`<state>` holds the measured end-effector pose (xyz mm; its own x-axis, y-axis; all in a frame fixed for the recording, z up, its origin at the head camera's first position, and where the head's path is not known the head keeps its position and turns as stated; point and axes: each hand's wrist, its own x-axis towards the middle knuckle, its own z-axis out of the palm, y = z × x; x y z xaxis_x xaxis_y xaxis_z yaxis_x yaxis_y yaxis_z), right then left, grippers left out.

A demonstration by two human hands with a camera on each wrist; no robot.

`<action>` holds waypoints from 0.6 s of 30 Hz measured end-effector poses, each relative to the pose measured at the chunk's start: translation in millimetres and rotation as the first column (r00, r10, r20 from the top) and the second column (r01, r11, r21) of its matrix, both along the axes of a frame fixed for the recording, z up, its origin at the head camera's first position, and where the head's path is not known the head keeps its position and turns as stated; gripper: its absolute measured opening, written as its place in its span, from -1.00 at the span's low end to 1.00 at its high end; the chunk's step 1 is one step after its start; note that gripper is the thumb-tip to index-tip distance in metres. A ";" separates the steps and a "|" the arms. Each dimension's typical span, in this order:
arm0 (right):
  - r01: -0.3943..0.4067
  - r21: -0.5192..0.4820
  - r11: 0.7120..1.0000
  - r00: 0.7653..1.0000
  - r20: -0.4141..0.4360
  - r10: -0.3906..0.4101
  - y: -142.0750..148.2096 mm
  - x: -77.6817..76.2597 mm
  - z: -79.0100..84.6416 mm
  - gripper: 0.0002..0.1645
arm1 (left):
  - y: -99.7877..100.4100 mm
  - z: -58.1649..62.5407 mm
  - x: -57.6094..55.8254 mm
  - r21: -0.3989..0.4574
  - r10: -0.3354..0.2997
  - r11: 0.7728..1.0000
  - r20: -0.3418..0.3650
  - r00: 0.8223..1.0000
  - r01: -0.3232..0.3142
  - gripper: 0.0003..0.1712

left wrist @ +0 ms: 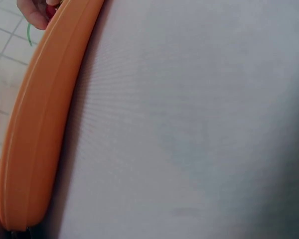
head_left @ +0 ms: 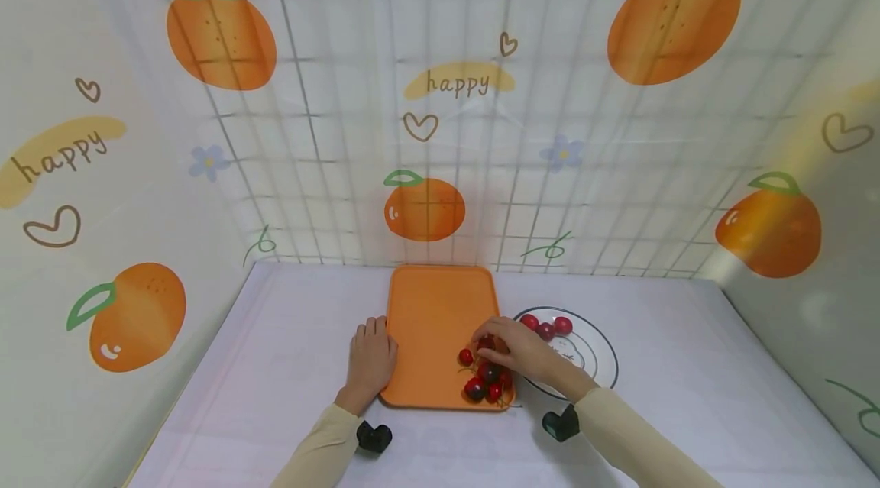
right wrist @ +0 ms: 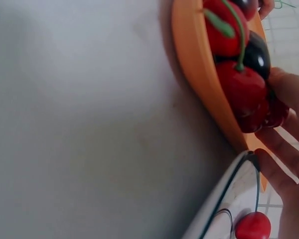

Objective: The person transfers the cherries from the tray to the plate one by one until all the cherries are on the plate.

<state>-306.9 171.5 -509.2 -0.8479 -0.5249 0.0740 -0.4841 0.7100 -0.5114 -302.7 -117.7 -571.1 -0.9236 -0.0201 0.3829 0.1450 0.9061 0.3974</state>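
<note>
An orange tray (head_left: 433, 305) lies on the white table, with a heap of red and dark cherries (head_left: 490, 375) in its near right corner. My right hand (head_left: 525, 350) reaches over the tray's right side and pinches a cherry (head_left: 485, 342) at the top of the heap. In the right wrist view, the thumb (right wrist: 289, 89) and fingers close in beside cherries (right wrist: 241, 89), some with green stems. On the tray's left edge my left hand (head_left: 371, 357) grips the rim, fingers bent. The left wrist view has mostly the tray's wall (left wrist: 45, 119).
Right of the tray stands a white plate (head_left: 601, 354) with a dark rim, partly under my right forearm. Three red cherries (head_left: 545, 331) lie at its far side. A printed curtain (head_left: 344, 91) with oranges closes off the back and sides of the table (head_left: 674, 366).
</note>
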 end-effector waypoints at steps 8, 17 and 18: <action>-0.001 -0.039 0.999 1.000 0.023 0.002 0.0 0.4 1.6 -0.70 | 0.2 0.0 -0.8 -0.013 0.006 1.000 -0.013 1.000 -0.006 -0.61; -0.042 -0.036 0.998 0.999 0.001 0.042 1.4 0.5 0.3 -0.77 | 0.4 -2.9 -0.3 -0.008 -0.005 1.000 -0.027 1.000 0.005 -0.60; -0.044 -0.033 0.998 0.999 -0.005 0.044 1.7 0.0 -0.1 -0.77 | 0.4 -2.9 -0.2 -0.007 -0.006 1.000 -0.033 0.999 0.006 -0.61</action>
<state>-306.8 173.1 -509.4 -0.8238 -0.5589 0.0953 -0.5167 0.6709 -0.5320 -302.9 -117.3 -574.0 -0.9107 -0.0117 0.4130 0.1634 0.9079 0.3860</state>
